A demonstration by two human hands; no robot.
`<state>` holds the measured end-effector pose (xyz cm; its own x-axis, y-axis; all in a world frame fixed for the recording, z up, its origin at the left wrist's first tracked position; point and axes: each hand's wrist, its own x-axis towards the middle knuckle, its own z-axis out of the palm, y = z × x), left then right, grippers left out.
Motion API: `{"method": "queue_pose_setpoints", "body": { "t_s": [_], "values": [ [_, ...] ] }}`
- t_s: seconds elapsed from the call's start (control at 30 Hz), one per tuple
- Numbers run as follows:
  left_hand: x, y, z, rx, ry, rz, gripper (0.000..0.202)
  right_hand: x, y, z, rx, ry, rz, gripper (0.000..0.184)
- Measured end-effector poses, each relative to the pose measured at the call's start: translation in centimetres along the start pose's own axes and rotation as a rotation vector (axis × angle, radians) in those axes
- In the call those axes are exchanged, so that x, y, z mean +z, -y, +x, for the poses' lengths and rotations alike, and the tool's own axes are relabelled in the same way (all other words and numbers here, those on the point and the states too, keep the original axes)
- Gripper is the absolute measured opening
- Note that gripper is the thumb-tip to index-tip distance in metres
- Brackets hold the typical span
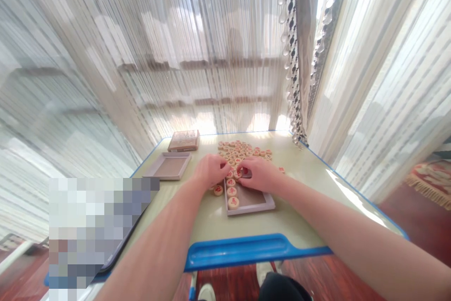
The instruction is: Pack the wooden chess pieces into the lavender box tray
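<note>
The right hand [261, 173] has its grip around a round piece [237, 174], at eleven o'clock of the tray [252, 209]. Placing seems the present step, calling for gentle release. The left hand's [210, 169] grip I cannot tell.

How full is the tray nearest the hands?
Partly full: the tray has a column of red-marked discs along its left side and bare bottom to their right; the right hand hides part.

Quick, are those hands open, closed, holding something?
Left hand: curled; can't tell if it's holding anything.
Right hand: pinching a red-marked round piece.
</note>
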<state>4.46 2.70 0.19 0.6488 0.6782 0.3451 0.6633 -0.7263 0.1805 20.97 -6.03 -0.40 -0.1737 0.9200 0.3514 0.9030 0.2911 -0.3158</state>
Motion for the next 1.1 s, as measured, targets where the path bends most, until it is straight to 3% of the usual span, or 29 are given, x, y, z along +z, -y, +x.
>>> {"method": "queue_pose_setpoints", "body": {
  "t_s": [0.43, 0.7, 0.77, 0.93, 1.1],
  "values": [
    [0.0, 0.0, 0.1, 0.007, -0.006, 0.008, 0.030, -0.1, -0.2, -0.2, 0.001, -0.019, 0.024, 0.036],
    [-0.5, 0.5, 0.3, -0.264, -0.114, 0.194, 0.035, -0.8, -1.1, 0.4, 0.154, -0.146, 0.074, 0.028],
    [-0.6, 0.9, 0.3, -0.331, -0.138, 0.207, 0.035, -0.6, -1.6, 1.7, 0.214, -0.127, 0.077, 0.024],
    [-0.3, 2.3, 0.6, -0.434, -0.213, 0.162, 0.033, 0.2, -2.5, 7.9, 0.247, 0.102, -0.092, 0.029],
    [0.2, 3.4, 0.7, -0.506, -0.200, 0.046, 0.030, 1.7, -3.3, 14.2, 0.222, 0.164, -0.161, 0.037]
  ]
}}
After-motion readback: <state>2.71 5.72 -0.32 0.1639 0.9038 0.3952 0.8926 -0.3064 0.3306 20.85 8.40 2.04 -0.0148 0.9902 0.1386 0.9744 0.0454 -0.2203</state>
